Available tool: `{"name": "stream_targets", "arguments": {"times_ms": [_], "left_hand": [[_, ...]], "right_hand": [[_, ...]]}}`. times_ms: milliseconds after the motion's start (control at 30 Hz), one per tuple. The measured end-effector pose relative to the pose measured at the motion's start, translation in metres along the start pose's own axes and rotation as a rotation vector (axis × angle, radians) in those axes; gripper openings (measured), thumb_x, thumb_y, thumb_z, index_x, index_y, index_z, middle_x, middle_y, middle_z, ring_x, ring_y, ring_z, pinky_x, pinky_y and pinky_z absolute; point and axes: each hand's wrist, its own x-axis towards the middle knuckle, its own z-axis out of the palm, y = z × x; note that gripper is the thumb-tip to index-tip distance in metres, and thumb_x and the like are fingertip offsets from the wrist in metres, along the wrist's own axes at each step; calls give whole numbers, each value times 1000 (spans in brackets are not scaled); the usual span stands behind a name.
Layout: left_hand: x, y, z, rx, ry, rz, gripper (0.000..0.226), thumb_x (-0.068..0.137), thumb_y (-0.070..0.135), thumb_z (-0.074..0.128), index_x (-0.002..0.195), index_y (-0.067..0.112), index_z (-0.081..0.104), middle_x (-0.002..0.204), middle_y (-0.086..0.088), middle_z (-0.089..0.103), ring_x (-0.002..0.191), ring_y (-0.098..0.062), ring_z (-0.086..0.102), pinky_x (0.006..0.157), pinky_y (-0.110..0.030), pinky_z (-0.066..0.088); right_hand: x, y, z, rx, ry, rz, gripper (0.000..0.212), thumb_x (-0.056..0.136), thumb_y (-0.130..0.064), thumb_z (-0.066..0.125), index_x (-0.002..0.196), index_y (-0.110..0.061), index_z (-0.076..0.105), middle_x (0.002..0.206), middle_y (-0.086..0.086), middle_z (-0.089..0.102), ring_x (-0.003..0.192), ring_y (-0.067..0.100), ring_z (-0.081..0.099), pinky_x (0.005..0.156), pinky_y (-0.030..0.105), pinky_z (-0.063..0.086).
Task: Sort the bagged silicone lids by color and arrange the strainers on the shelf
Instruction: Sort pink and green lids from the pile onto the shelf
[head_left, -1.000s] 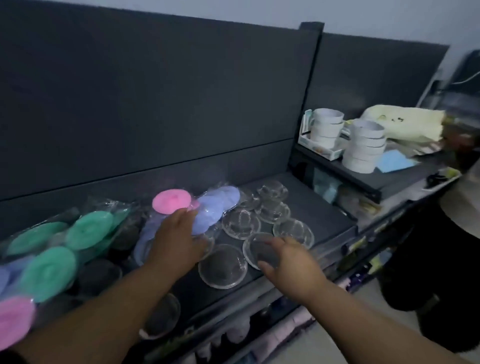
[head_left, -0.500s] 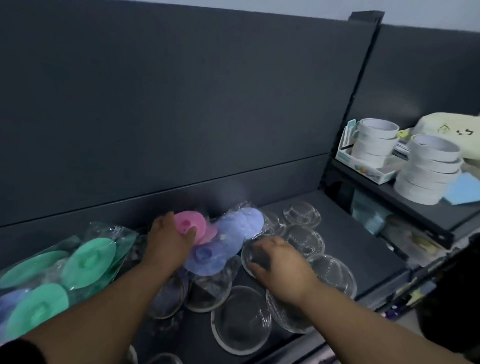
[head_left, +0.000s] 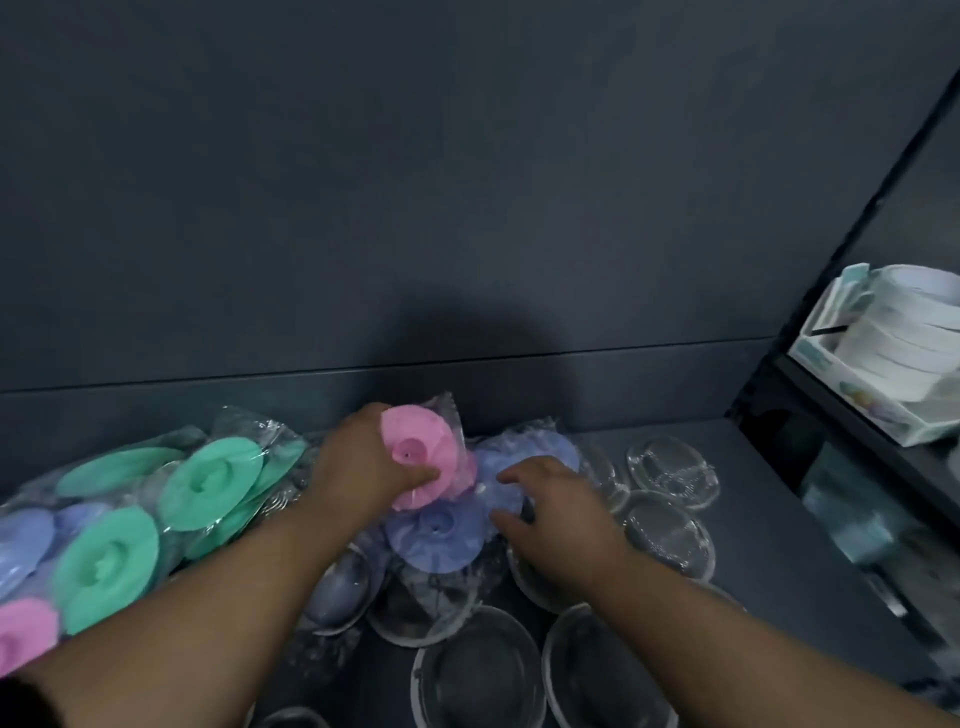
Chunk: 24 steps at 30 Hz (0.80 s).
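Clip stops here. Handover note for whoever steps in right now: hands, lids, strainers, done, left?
Left hand grips a bagged pink lid; right hand rests open on the purple lids beside it.
Green lids are piled at left, with purple and pink ones mixed in.
Clear strainers lie scattered on the shelf.
Done: no colour fully sorted. Left: separate colours, line up strainers.

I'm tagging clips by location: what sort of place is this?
Probably a shop's display shelving: many identical bagged silicone lids in green, blue and pink, several clear strainers, and a boxed white stack, all on dark shelving.
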Motion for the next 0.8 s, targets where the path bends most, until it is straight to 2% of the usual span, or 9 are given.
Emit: {"name": "stream_targets", "arguments": {"times_ms": [100,200,300,367,467,533,600,700,800], "left_hand": [[-12,0,-13,-165,164,-116,70,59,33,89,114,11,53,97,-2,57,86,-23,54,70,-27,38],[-25,-13,-22,-483,280,-213,58,58,29,90,103,13,57,92,-5,66,85,-28,63,75,-40,54],[-40,-27,-27,-679,322,-276,45,64,23,88,100,19,61,96,-4,71,87,-26,67,79,-44,57],[-50,-34,-29,-825,334,-317,39,72,16,82,104,19,59,100,-6,69,85,-25,66,62,-34,58],[-63,-37,-32,-971,322,-372,29,85,11,69,109,18,54,99,-7,65,74,-24,61,38,-23,46],[-68,-41,-34,-992,325,-394,26,89,12,64,111,22,53,102,-7,64,74,-24,59,40,-23,44],[-71,-45,-35,-974,334,-409,29,92,14,61,117,25,50,108,-6,62,83,-26,61,48,-26,46],[-76,-43,-35,-968,352,-421,31,94,13,57,120,29,49,107,0,59,92,-30,61,51,-30,50],[-81,-30,-31,-1025,316,-440,30,97,11,50,121,29,49,106,-2,58,87,-30,63,47,-33,55]], "right_hand": [[16,-4,2,26,-12,-103,50,82,-35,68,129,-20,57,134,1,52,122,18,50,103,21,34],[31,-15,5,29,-80,-202,66,79,-38,72,139,-27,47,151,-1,33,136,17,36,108,18,23],[44,-25,13,-26,-176,-266,74,80,-41,71,145,-34,37,158,-1,18,142,20,27,112,21,21],[52,-30,21,-46,-217,-271,69,83,-37,68,144,-35,37,157,-2,22,140,20,30,114,24,25],[60,-34,30,-57,-241,-305,53,87,-27,62,138,-35,47,149,-9,37,134,13,39,110,22,31],[62,-35,31,10,-173,-335,47,88,-22,58,130,-44,53,136,-11,50,123,11,50,105,25,39],[58,-35,28,56,15,-360,46,90,-14,53,127,-41,58,129,-4,58,114,17,59,98,29,46],[38,-40,23,283,235,-441,41,91,-11,50,125,-30,63,132,1,58,117,15,57,100,21,40],[14,-48,22,375,260,-610,36,91,-21,49,123,-26,65,132,-6,56,118,5,53,102,11,35]]}}
